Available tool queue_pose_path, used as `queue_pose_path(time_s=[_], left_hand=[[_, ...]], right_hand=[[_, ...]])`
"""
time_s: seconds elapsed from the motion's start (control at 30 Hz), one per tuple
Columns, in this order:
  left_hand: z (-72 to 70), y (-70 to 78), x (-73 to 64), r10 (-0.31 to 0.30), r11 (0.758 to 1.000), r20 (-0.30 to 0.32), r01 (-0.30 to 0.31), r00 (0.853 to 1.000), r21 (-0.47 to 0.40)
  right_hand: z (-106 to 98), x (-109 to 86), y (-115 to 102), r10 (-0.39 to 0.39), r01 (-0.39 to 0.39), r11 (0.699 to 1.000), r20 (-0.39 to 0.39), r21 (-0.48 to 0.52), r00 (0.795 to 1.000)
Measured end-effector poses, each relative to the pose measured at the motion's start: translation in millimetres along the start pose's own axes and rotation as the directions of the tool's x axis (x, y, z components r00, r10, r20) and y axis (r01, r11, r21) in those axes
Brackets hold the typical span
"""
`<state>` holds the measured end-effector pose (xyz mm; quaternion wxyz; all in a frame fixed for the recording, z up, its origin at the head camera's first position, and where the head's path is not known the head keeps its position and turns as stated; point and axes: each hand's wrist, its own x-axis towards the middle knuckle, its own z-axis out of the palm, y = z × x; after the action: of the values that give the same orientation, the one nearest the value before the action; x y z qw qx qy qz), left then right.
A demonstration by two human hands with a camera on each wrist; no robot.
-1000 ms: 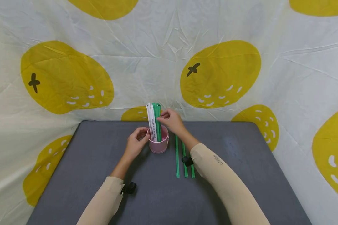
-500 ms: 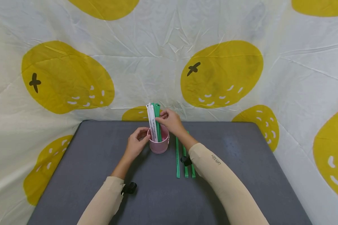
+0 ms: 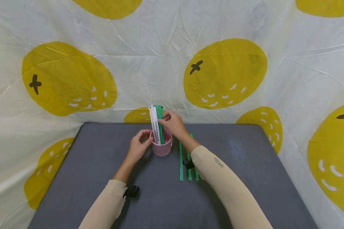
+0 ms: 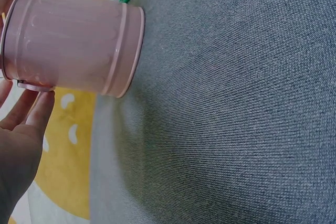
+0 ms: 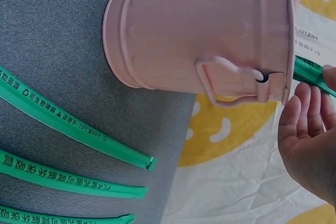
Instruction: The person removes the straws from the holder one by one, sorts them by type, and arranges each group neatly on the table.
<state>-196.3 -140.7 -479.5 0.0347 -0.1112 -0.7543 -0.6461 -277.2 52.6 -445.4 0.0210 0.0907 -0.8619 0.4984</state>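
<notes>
A small pink metal bucket [image 3: 161, 150] stands upright on the table, holding white-wrapped straws [image 3: 154, 122] and green-wrapped straws [image 3: 160, 114] that lean left. At its left side, my left hand [image 3: 138, 144] holds the bucket by the rim and side handle; in the left wrist view, fingertips [image 4: 46, 100] touch that handle. My right hand [image 3: 175, 124] is above the bucket's right rim. In the right wrist view its thumb presses a green straw [image 5: 310, 73] against curled fingers [image 5: 302, 106]. Which straw it pinches is partly hidden.
Right of the bucket, three green-wrapped straws [image 3: 181, 162] lie roughly parallel on the dark grey table [image 3: 103, 159], partly under my right forearm. A white cloth [image 3: 149, 73] with yellow fruit prints hangs behind the table's far edge.
My right hand has shifted very slightly left, with its fingers at the green straws. The left hand and bucket look almost the same.
</notes>
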Motion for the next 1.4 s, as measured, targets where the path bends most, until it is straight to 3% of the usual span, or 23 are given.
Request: queue_pose_path(time_s=[0.73,1.1,1.4], left_hand=[[1.9,-5.2,1.4,0.013,1.000,-0.008,-0.013,1.000,0.009],[3.8,-5.3,0.4,0.002,1.000,-0.009,-0.002,1.000,0.019],[2.8,-2.1,0.2,-0.009,1.000,-0.006,0.009,1.000,0.012]], right_hand=[[-11,-2.9,-4,-0.034,0.034,0.999,-0.050,0.002,0.998],[-27,-0.5,-11,-0.082,0.097,0.989,-0.143,0.108,0.986],[-44,1.8,-19,-0.121,0.170,0.962,-0.226,0.213,0.967]])
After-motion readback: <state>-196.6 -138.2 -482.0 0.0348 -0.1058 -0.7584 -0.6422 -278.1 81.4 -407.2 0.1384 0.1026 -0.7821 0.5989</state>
